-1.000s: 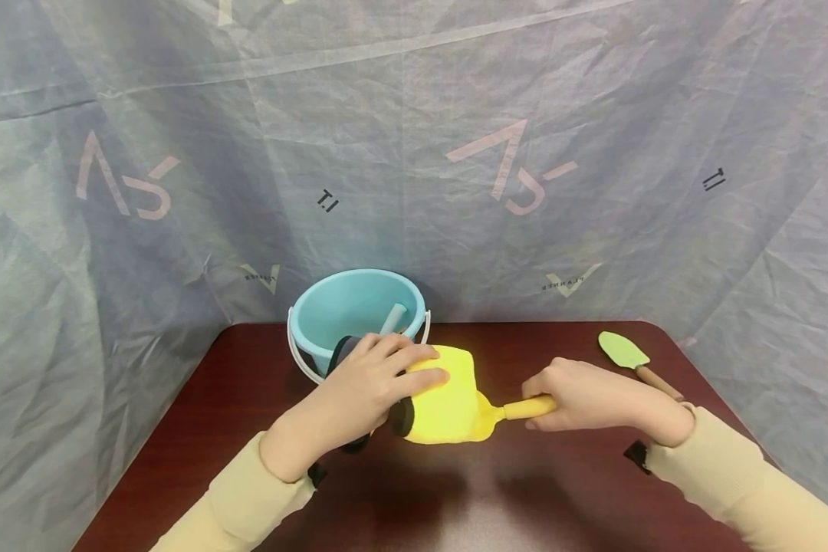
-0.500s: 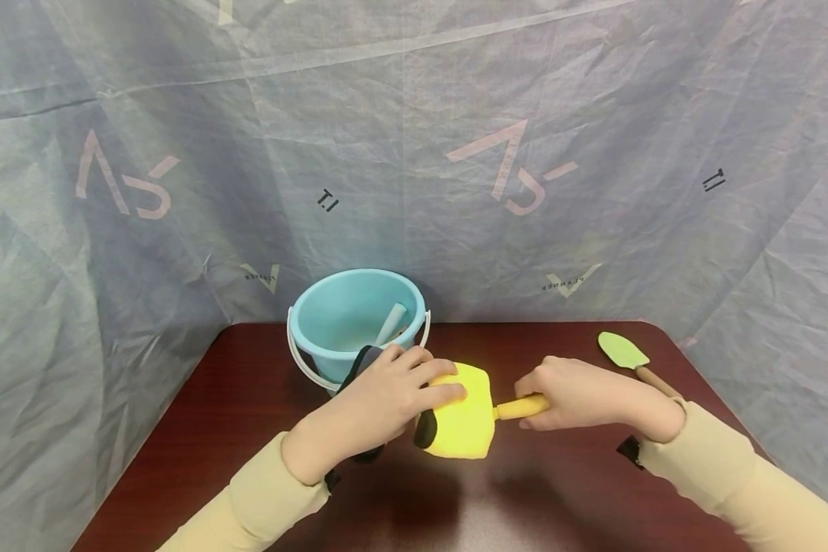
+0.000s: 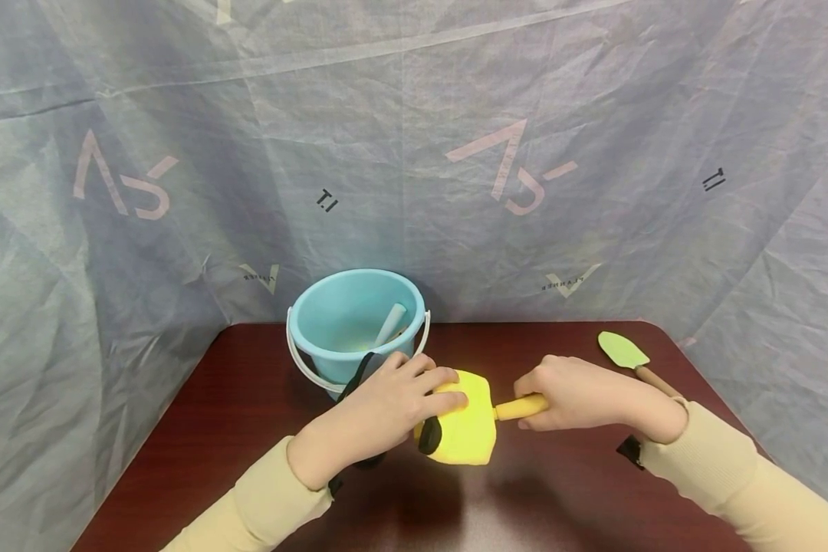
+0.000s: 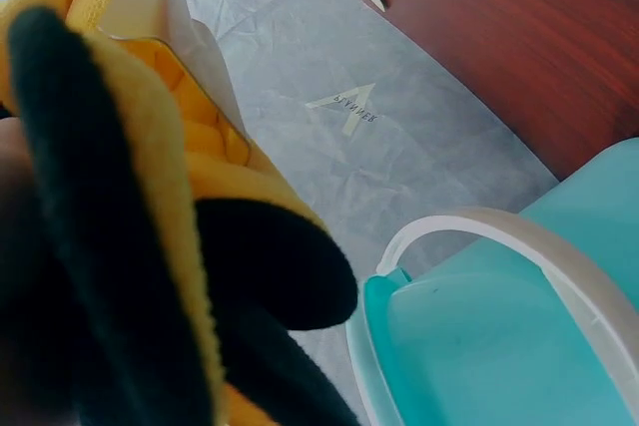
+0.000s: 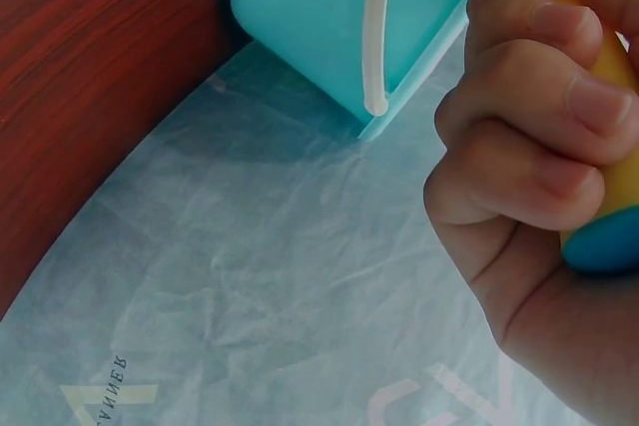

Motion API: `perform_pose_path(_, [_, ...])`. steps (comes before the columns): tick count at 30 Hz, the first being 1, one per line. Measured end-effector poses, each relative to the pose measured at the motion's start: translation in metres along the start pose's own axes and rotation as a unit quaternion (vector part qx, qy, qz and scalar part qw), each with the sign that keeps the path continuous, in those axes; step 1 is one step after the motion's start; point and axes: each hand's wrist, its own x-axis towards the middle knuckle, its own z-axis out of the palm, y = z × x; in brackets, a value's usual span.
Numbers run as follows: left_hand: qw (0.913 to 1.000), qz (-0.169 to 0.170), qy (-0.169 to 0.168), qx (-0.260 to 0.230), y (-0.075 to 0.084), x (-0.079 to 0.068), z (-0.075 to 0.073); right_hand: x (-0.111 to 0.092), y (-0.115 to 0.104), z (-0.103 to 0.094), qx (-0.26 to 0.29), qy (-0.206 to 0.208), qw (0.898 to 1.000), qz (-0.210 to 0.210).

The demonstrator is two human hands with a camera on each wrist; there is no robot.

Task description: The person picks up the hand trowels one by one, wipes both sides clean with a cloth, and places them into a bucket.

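Note:
My left hand grips a fuzzy yellow-and-black cloth, its fingers spread over the top. The cloth covers most of a toy shovel's head. In the left wrist view, the cloth's black parts lie close to the camera, with a pale piece of the shovel showing beyond. My right hand holds the shovel's yellow handle. In the right wrist view, curled fingers wrap this handle, and its blue end sticks out below them. Both hands are above the table, in front of the bucket.
A light blue bucket with a white handle stands at the back, left of centre. Inside leans a light blue stick-shaped handle. A green trowel with a wooden handle lies at the back right. Grey fabric hangs behind the dark red table.
My left hand and the cloth have moved right and slightly down, covering more of the shovel head near the handle. My right hand has shifted slightly left, still holding the handle.

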Motion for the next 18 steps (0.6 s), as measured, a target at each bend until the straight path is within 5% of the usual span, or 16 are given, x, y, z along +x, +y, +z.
perform_pose_path(18, [0.9994,0.004,-0.023,0.026,0.0042,-0.0036,-0.0013,-0.0031,-0.0024,-0.0016,-0.008,0.005,1.000,-0.002])
